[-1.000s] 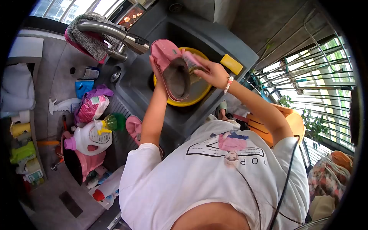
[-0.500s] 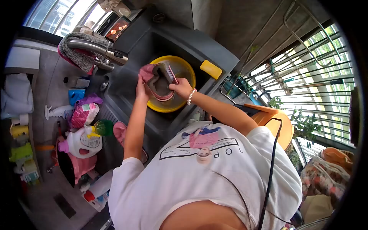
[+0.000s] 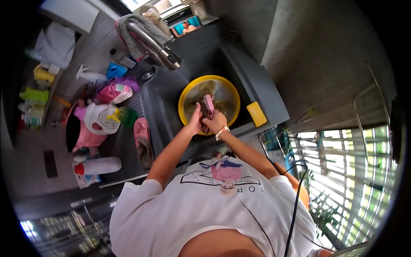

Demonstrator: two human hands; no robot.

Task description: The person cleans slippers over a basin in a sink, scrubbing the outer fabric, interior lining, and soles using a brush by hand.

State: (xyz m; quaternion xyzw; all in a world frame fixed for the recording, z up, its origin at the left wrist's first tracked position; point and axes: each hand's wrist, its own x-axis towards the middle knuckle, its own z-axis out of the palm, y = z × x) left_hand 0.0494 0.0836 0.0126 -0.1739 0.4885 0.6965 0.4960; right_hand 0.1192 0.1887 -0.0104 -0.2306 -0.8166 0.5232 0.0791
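Over the yellow basin (image 3: 183,92) in the grey sink, my left hand (image 3: 195,120) grips a pink-and-brown shoe (image 3: 206,88). Its greenish-brown part points away from me; which face is up I cannot tell. My right hand (image 3: 217,123) is closed around a pink scrub brush (image 3: 209,103), which lies against the shoe. Both hands are close together at the near side of the basin, partly hiding the shoe. Another pink shoe (image 3: 142,137) rests on the ledge left of the sink.
A yellow sponge (image 3: 256,114) sits on the sink's right rim. The faucet (image 3: 160,51) reaches over from the back left. Bottles, including a white detergent jug (image 3: 100,118), and a pink-white bag (image 3: 115,92) crowd the left counter. A lit screen (image 3: 186,26) stands behind.
The shoe has been turned, so its opening no longer faces up. My right hand has brought the brush nearer to my left hand. The camera view has swung round.
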